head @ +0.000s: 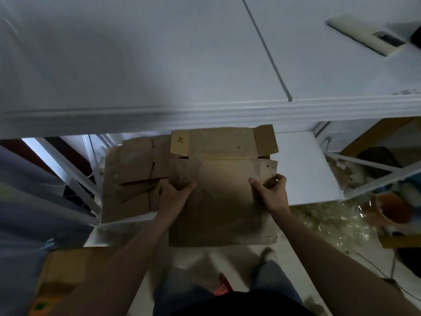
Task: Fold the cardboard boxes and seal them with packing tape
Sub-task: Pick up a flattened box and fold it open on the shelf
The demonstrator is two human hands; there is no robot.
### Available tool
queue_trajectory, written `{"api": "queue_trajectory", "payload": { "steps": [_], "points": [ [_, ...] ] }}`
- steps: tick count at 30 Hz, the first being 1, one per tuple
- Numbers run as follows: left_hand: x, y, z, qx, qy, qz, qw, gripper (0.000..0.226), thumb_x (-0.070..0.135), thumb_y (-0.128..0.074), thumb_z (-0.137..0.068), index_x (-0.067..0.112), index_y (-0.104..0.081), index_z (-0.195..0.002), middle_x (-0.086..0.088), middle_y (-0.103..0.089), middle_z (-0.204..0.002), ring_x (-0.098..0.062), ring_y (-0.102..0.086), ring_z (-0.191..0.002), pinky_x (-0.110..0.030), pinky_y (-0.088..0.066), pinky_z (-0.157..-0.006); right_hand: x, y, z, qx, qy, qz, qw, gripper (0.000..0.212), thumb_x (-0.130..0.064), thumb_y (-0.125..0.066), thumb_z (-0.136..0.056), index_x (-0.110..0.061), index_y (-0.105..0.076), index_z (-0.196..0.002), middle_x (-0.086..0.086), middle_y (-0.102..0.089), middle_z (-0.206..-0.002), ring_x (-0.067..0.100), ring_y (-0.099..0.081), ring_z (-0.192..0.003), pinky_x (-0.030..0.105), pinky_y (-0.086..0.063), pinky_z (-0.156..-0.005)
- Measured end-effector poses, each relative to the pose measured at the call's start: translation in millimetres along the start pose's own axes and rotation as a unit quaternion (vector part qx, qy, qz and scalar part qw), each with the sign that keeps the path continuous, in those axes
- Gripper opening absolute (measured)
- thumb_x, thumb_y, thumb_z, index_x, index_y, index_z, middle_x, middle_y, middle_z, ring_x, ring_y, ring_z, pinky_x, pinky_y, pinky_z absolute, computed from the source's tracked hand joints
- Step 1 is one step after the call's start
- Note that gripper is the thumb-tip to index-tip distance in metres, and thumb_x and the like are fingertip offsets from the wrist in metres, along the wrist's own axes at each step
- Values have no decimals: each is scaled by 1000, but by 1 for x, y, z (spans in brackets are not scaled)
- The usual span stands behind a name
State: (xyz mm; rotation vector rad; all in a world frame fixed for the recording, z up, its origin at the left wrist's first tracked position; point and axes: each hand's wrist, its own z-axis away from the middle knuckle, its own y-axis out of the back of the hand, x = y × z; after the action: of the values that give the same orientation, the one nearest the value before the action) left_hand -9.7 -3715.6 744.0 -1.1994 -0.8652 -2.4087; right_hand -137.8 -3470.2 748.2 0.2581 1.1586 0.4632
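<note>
Head view: the person's left hand [175, 195] and right hand [271, 192] each clasp a side edge of a flattened brown cardboard box [218, 213], thumbs on its top face and fingers curled underneath. The box is held flat in the air at the centre of the frame, its far flaps reaching toward 12 o'clock, just under the front rim of the white tabletop [159, 65].

The task looks barely begun. This box is still collapsed, with no panel raised and no fresh tape visible on it, and no tape roll is in sight. At its 9 o'clock, a stack of flat brown cardboard blanks [134, 176] waits on the white lower shelf [303, 169], so several boxes probably remain.

Room is tight toward 12 o'clock, where the table rim overhangs the flaps. A slanted white metal frame leg [75, 176] stands near at 9 o'clock. Crumpled clear plastic film [330, 222] and an orange bucket [391, 208] crowd the floor at 3 to 4 o'clock. The open way appears to be toward 6 o'clock, back to the person's body, then up onto the tabletop.
</note>
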Motion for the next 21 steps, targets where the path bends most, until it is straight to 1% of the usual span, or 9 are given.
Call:
{"api": "queue_trajectory", "payload": {
  "steps": [3,5,6,8,11,14,16,19,21],
  "points": [
    [-10,-32,-26,24,-20,16,999,74,33,-76,-89,10,-30,-143,3,-43,-119,-20,-50,-110,-23,-41,-83,13,-7,-45,-9,20,6,1000,82,-47,-81,-82,-13,-34,-139,0,-48,-117,22,-49,-108,38,-45,-95],
    [-22,-52,-46,38,-35,17,999,64,33,-74,-91,10,-34,-136,3,-47,-114,-15,-49,-97,-15,-37,-65,26,-14,-74,-13,31,7,999,81,-47,-81,-82,-12,-34,-138,1,-49,-117,23,-50,-108,40,-46,-98],
    [-26,-60,-58,38,-39,11,998,60,33,-74,-91,11,-35,-132,3,-49,-108,-14,-50,-93,-15,-35,-62,33,-19,-89,-16,36,5,999,81,-47,-81,-81,-12,-35,-137,1,-49,-118,23,-51,-108,40,-47,-98],
    [-39,-75,-89,43,-46,15,998,61,36,-77,-87,11,-38,-126,5,-50,-104,-16,-55,-94,-20,-39,-66,48,-30,-119,-14,45,-5,999,80,-47,-82,-80,-13,-36,-135,1,-50,-118,23,-52,-109,39,-47,-95],
    [-53,-95,-139,46,-80,31,995,68,43,-82,-78,12,-46,-127,-1,-59,-112,-21,-61,-105,-30,-47,-78,68,-53,-162,-11,62,-21,998,78,-47,-83,-79,-13,-36,-133,0,-49,-115,23,-53,-108,37,-47,-91],
    [-74,-115,-187,49,-101,19,994,52,41,-80,-83,17,-54,-121,5,-60,-105,-17,-60,-99,-30,-47,-81,87,-79,-203,-11,78,-29,996,76,-45,-82,-80,-13,-37,-132,0,-49,-116,23,-52,-106,37,-47,-88],
    [-94,-132,-207,53,-111,22,992,54,40,-77,-86,16,-55,-129,6,-58,-101,-20,-61,-102,-29,-45,-81,105,-92,-228,-18,95,-23,995,71,-42,-83,-81,-14,-37,-128,1,-49,-117,22,-52,-104,36,-45,-85],
    [-124,-152,-236,67,-123,16,990,69,41,-75,-88,5,-48,-141,-1,-55,-114,-31,-58,-118,-32,-42,-87,136,-105,-252,-26,105,-5,994,72,-43,-82,-81,-15,-36,-127,0,-49,-117,22,-51,-104,37,-46,-86],
    [-140,-161,-257,62,-132,15,989,71,44,-75,-88,7,-46,-142,-3,-56,-128,-32,-57,-120,-34,-44,-88,155,-110,-264,-24,113,2,993,76,-44,-82,-81,-12,-35,-132,0,-48,-119,23,-52,-106,38,-47,-88]
  ]
}}
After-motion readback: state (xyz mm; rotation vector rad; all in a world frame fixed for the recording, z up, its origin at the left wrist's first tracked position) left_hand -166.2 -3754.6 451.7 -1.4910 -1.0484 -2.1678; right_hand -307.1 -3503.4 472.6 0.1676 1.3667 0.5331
